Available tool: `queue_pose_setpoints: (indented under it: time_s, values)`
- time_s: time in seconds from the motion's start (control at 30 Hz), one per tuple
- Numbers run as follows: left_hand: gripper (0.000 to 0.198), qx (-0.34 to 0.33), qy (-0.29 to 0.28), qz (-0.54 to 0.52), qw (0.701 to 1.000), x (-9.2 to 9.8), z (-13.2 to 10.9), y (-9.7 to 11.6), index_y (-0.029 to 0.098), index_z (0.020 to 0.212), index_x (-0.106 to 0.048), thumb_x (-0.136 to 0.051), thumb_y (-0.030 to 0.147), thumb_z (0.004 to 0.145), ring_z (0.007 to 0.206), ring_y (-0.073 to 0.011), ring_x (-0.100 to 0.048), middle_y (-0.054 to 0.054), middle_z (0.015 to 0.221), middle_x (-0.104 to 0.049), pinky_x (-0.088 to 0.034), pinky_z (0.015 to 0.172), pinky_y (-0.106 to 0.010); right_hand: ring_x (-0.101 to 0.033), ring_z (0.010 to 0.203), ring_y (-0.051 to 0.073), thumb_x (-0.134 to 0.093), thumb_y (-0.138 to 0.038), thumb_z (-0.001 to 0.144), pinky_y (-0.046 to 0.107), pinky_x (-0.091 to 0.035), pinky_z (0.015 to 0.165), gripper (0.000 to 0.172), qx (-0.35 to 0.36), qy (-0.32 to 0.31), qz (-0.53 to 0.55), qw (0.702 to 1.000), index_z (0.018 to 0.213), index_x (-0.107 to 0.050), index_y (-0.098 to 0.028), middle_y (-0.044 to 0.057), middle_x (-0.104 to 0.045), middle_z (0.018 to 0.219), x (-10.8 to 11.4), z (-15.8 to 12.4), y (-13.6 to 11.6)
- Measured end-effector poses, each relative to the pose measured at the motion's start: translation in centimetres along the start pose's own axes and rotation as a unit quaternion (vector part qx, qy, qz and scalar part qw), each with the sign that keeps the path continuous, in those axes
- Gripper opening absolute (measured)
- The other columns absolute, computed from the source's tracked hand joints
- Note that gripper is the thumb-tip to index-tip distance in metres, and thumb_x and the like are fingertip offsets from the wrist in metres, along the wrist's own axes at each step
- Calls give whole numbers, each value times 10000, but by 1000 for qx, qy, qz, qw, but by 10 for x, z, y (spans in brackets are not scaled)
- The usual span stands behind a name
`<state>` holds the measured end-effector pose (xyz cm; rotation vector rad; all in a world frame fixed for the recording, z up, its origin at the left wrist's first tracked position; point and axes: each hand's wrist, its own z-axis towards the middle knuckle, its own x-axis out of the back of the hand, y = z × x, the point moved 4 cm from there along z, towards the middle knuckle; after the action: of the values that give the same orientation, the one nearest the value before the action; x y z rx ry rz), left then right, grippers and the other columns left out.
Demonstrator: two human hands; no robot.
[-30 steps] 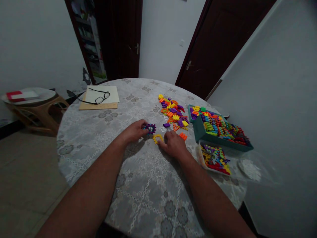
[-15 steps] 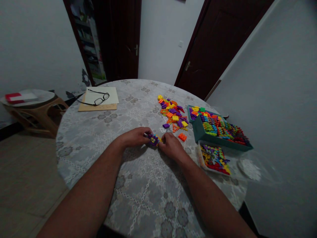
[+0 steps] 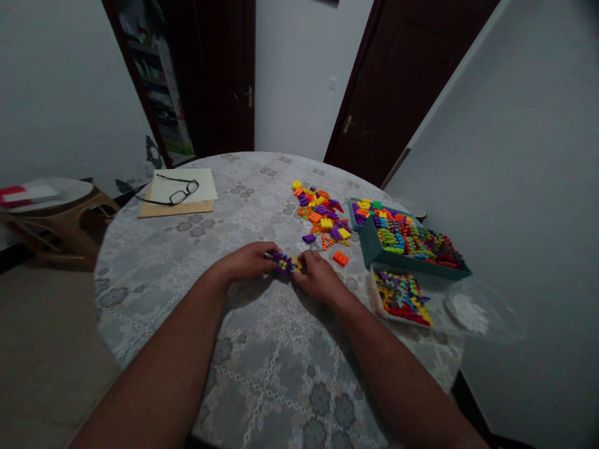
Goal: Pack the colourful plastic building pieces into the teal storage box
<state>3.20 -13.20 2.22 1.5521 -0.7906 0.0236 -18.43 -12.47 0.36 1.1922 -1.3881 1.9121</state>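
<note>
On the round table point(image 3: 262, 374), your left hand point(image 3: 246, 262) and right hand point(image 3: 318, 279) meet, fingers of both clamped on the purple and yellow block piece point(image 3: 284, 265), near the loose block pile point(image 3: 322, 215).

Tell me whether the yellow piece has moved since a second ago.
Yes. The yellow piece lay apart from the purple piece; now it is pressed against it, between the left hand and right hand, farther from the orange block.
</note>
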Motion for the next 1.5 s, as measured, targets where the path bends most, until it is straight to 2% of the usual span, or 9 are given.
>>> queue_pose_setpoints:
  time_s: [0.17, 0.27, 0.43, 0.6, 0.7, 0.83, 1.1, 1.3, 1.5]
  values:
    - [309, -8, 0, 1, 1000, 0, -1, 3, 197, 1054, -697, -730, 367, 798, 716, -209, -613, -28, 821, -692, -456, 670, -327, -658, 862, 185, -636, -202, 930, 266, -486, 790, 279, 14, 30, 126, 991, 1208, -639, -227, -2, -725, 972, -2, 4, 3]
    - [324, -8, 8, -14, 1000, -5, 3, 1, 196, 1088, -680, -719, 360, 812, 705, -203, -620, -13, 809, -698, -463, 675, -320, -667, 978, 209, -556, -172, 948, 298, -510, 901, 225, 41, 100, 103, 989, 1137, -670, -215, 42, -722, 1037, 0, 7, 3]
    - [235, -54, 72, 47, 995, -18, 15, -2, 222, 1076, -658, -658, 229, 841, 828, -218, -678, -31, 893, -741, -493, 770, -317, -669, 1129, 241, -461, -101, 953, 351, -527, 1027, 375, 103, 107, 70, 986, 1226, -705, -182, 120, -718, 1158, 1, 8, 4]
    - [294, -88, 134, 122, 979, -30, 19, 5, 264, 1197, -639, -665, 210, 909, 997, -262, -729, -57, 1055, -792, -501, 888, -346, -666, 1257, 262, -471, -67, 906, 402, -510, 1139, 584, 93, 136, 53, 985, 1466, -626, -136, 173, -706, 1363, 8, 7, 10]
    - [396, -85, 134, 141, 977, -35, 18, 8, 267, 1337, -589, -634, 188, 951, 1058, -271, -744, -72, 1127, -805, -504, 930, -355, -694, 1236, 253, -480, -95, 931, 388, -518, 1128, 557, 68, 157, 58, 984, 1467, -620, -153, 149, -728, 1372, 12, 6, 13]
    - [319, -78, 137, 192, 969, -36, 16, 9, 242, 1276, -636, -615, 190, 961, 1074, -298, -740, -107, 1139, -792, -512, 945, -381, -732, 1142, 249, -480, -145, 979, 365, -545, 1067, 416, 67, 139, 52, 987, 1329, -699, -184, 119, -781, 1246, 9, 5, 12]
    - [364, -112, 163, 177, 964, -35, 18, 4, 233, 1273, -717, -657, 156, 922, 1243, -286, -687, -117, 1311, -758, -494, 1133, -404, -736, 1187, 260, -485, -158, 1000, 380, -542, 1101, 420, 56, 144, 52, 987, 1347, -719, -198, 126, -788, 1295, 4, 6, 17]
    - [456, -107, 157, 201, 961, -38, 20, 0, 229, 1343, -708, -650, 117, 906, 1259, -284, -699, -109, 1328, -774, -496, 1149, -412, -748, 1175, 273, -499, -142, 989, 407, -554, 1100, 452, 83, 95, 45, 991, 1383, -717, -183, 134, -800, 1285, -4, 7, 18]
    - [386, -121, 147, 186, 964, -36, 19, 3, 221, 1274, -717, -641, 114, 911, 1226, -274, -700, -110, 1291, -772, -496, 1119, -393, -755, 1199, 245, -477, -146, 992, 394, -563, 1103, 484, 66, 88, 99, 989, 1409, -712, -216, 94, -800, 1324, -2, 4, 16]
